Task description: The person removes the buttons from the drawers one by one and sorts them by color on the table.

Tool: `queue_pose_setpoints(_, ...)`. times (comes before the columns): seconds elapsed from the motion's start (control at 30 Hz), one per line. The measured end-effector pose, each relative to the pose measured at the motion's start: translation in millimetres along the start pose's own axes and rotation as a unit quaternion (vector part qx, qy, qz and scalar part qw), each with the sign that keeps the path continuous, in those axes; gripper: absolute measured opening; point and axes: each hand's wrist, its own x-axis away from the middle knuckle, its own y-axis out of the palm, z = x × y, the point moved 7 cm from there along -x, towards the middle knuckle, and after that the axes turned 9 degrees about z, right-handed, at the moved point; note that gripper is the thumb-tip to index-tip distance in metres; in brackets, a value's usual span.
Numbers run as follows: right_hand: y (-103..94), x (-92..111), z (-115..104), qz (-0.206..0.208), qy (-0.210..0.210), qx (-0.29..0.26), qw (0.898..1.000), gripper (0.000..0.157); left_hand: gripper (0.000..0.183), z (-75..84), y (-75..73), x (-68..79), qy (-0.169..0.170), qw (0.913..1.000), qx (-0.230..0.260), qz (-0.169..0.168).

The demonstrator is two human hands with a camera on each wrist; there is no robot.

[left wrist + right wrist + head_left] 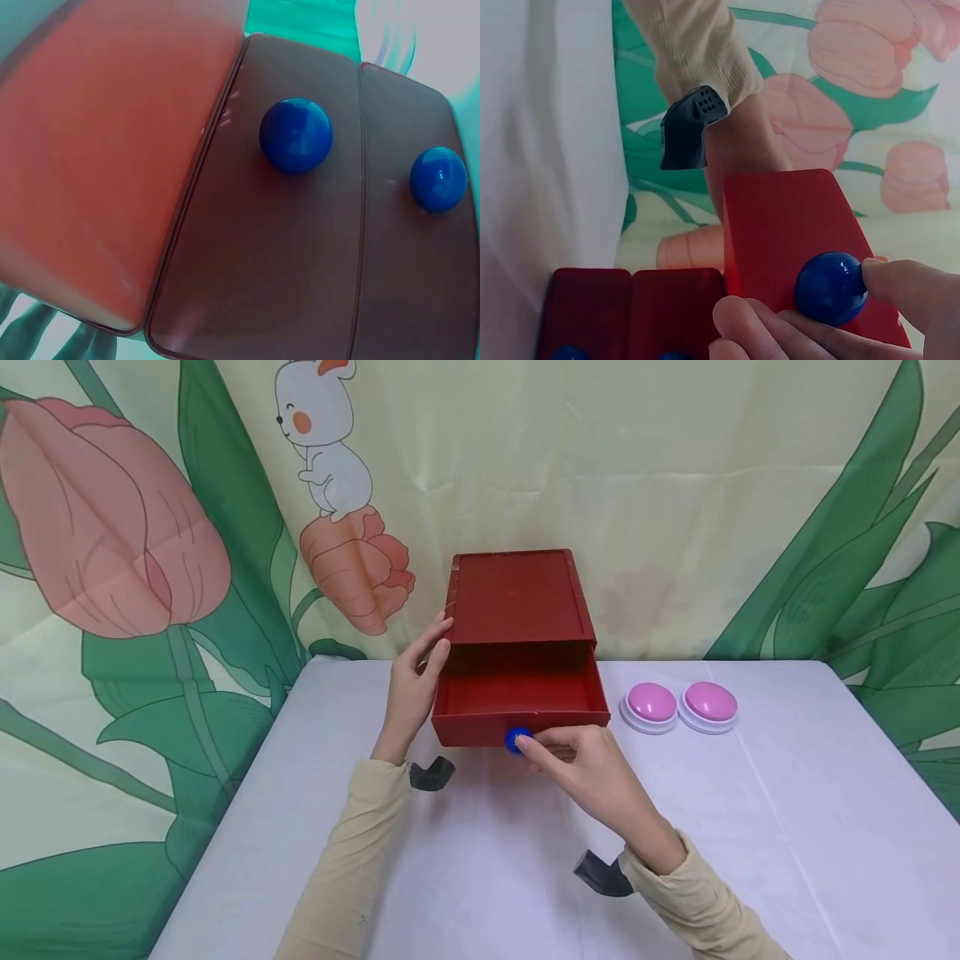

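A small red drawer cabinet (517, 597) stands at the far side of the table, its top drawer (468, 731) pulled out, with a bare red floor in view. My right hand (592, 768) pinches the round blue knob (829, 289) on that drawer's front between thumb and fingers. Against the cabinet's left side rests my left hand (415, 685), fingers extended, with the thumb near the front edge. In the left wrist view, two closed drawer fronts carry a blue knob (296, 136) and another blue knob (439, 180). These lower fronts are hidden in the head view.
Two pink push buttons with white bases, a left button (651, 703) and a right button (709, 703), sit right of the cabinet on the white table (787, 760). A printed curtain (637, 485) hangs behind. Each wrist wears a black camera mount (603, 872).
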Motion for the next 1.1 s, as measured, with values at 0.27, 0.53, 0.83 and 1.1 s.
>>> queue_pose_setpoints(0.27, -1.4, -4.1, -1.2, 0.004, -0.009, 0.004, 1.0, 0.027, 0.041, -1.6, -0.4, -0.5, 0.005, 1.0, 0.006, 0.002)
queue_pose_setpoints(0.53, -0.6, -8.4, -0.3, 0.002, -0.006, 0.001, 1.0, 0.03, 0.041, -30.0, -1.4, -8.8, 0.027, 0.9996, 0.002, 0.011)
queue_pose_setpoints(0.83, -0.5, -15.4, -0.3, 0.008, -0.016, 0.004, 1.0, 0.03, 0.041, -34.9, -1.1, -10.0, 0.021, 0.9997, 0.011, 0.011)
queue_pose_setpoints(1.1, -1.4, -22.6, -1.2, 0.006, -0.021, 0.001, 1.0, 0.026, 0.041, -6.1, -0.4, -3.3, 0.007, 0.9999, 0.01, 0.004)
